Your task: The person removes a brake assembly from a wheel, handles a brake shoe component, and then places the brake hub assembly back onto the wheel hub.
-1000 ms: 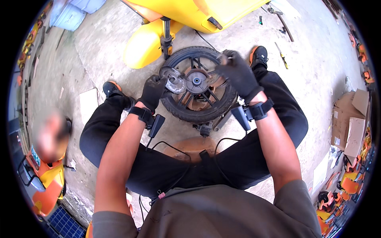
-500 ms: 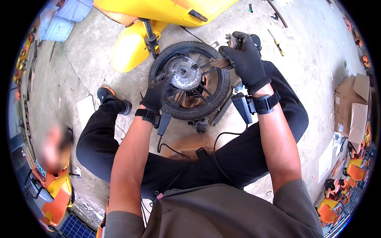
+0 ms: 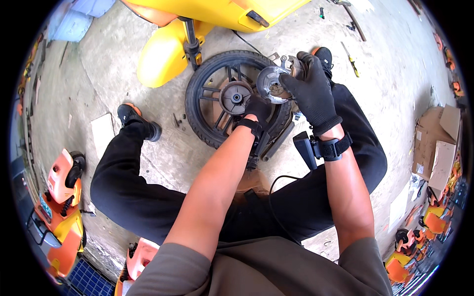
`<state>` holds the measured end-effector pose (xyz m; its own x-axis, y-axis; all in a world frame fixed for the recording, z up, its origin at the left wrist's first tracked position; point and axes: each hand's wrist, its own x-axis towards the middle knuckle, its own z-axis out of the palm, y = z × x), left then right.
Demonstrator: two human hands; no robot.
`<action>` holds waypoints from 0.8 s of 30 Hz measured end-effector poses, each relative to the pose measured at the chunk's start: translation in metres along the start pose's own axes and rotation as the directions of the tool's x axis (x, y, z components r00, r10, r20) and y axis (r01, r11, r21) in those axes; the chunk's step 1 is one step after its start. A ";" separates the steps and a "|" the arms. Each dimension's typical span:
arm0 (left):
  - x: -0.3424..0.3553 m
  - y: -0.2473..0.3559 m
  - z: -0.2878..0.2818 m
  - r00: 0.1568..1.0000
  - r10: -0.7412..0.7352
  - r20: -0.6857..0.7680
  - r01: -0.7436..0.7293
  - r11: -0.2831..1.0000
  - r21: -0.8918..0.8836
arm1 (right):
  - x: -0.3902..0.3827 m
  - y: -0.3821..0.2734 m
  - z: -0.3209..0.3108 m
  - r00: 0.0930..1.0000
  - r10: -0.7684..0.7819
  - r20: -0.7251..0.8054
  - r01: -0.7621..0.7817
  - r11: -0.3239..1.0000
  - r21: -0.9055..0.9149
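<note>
A wheel with a black tyre (image 3: 197,118) lies flat on the floor between my legs, its round hub (image 3: 227,98) uncovered. Over the tyre's right side is a round silver brake plate (image 3: 266,81), tilted. My gloved left hand (image 3: 258,108) is closed at the plate's lower left edge, its fingertips partly hidden. My gloved right hand (image 3: 312,93) is closed around worn brown brake shoes (image 3: 297,68), with its thumb by the plate. How far the shoes touch the plate is hard to tell.
A yellow scooter body (image 3: 222,17) with a fork (image 3: 190,37) stands beyond the wheel. A yellow-handled screwdriver (image 3: 353,66) lies at the far right. Small bolts (image 3: 177,120) are left of the wheel. A cardboard box (image 3: 434,143) sits at the right.
The brake plate has come off the wheel hub and moved right, towards my right hand. My left hand has moved right with it. My right hand has shifted slightly nearer, still holding the brake shoes.
</note>
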<state>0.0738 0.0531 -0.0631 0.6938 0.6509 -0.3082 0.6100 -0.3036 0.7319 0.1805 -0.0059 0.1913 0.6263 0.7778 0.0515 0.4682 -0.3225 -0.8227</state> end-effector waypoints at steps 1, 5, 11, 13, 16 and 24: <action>-0.009 0.014 -0.002 0.994 0.100 0.043 -0.106 0.981 0.160 | -0.002 0.004 -0.001 1.000 -0.003 -0.008 0.003 1.000 -0.006; -0.039 0.061 -0.072 0.993 0.049 0.104 -0.042 0.997 -0.063 | -0.004 0.006 -0.003 0.997 -0.078 -0.025 0.077 0.997 -0.030; -0.079 0.084 -0.218 0.928 0.324 0.186 -0.254 0.912 -0.321 | -0.005 -0.022 0.009 0.990 0.032 0.137 -0.068 0.961 0.267; -0.108 0.121 -0.267 0.866 0.425 0.262 -0.303 0.864 -0.401 | -0.005 -0.030 0.013 0.972 0.003 0.233 -0.101 0.906 0.411; -0.148 0.143 -0.290 0.893 0.349 0.284 -0.241 0.904 -0.354 | -0.013 -0.055 0.017 0.933 -0.054 0.356 -0.103 0.908 0.407; -0.160 0.124 -0.256 0.819 0.550 -0.166 -0.574 0.790 -0.216 | -0.027 -0.117 0.015 0.869 -0.116 0.481 -0.014 0.966 0.258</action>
<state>-0.0601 0.0893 0.2324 0.8400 0.4812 0.2508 0.0007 -0.4631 0.8863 0.0996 0.0190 0.2771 0.1904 0.9728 -0.1320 0.2823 -0.1830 -0.9417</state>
